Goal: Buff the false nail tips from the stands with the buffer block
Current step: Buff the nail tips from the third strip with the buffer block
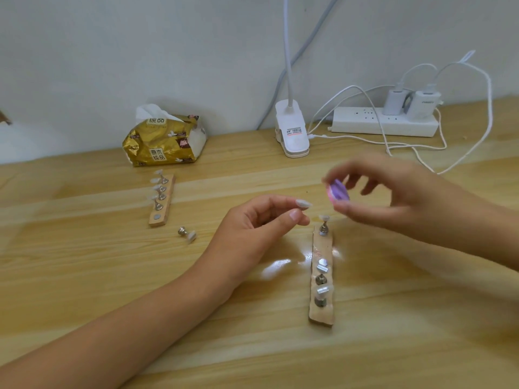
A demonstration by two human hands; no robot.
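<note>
Purple buffer block [338, 191], pinched by the right hand [393, 200] above the near stand [325, 245], should stroke lightly over the nail tip [304, 203] that fingers [280, 200] of the left hand [252, 220] seemingly pinch.

The desk [252, 346] lies open between the two wooden stands [162, 202], where only one loose peg [187, 233] stands in the way.

Purple buffer block [339, 190]; gold tissue pack [163, 141].

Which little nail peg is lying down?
The loose peg on the table beside the left stand. Every other peg sits on a wooden stand.
</note>
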